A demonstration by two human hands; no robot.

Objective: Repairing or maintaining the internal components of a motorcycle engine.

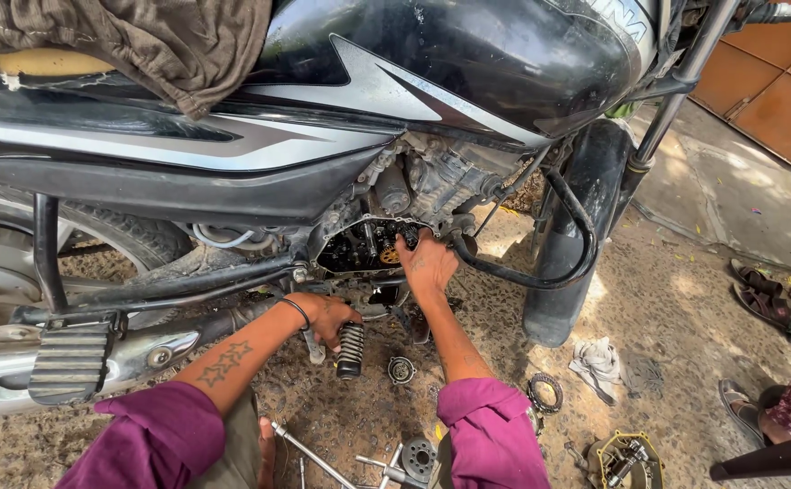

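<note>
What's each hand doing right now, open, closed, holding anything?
Left hand: closed around the ribbed footpeg.
Right hand: fingers inside the open engine case; grip cannot be told.

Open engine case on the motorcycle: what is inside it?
Inside the open engine case, dark gears and a brass-coloured part show. The right hand reaches in and covers the right side, so whatever sits behind its fingers cannot be seen.

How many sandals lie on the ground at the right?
3: a pair of sandals near the right edge, and one sandal lower down on another person's foot. More may be hidden beyond the frame.
</note>
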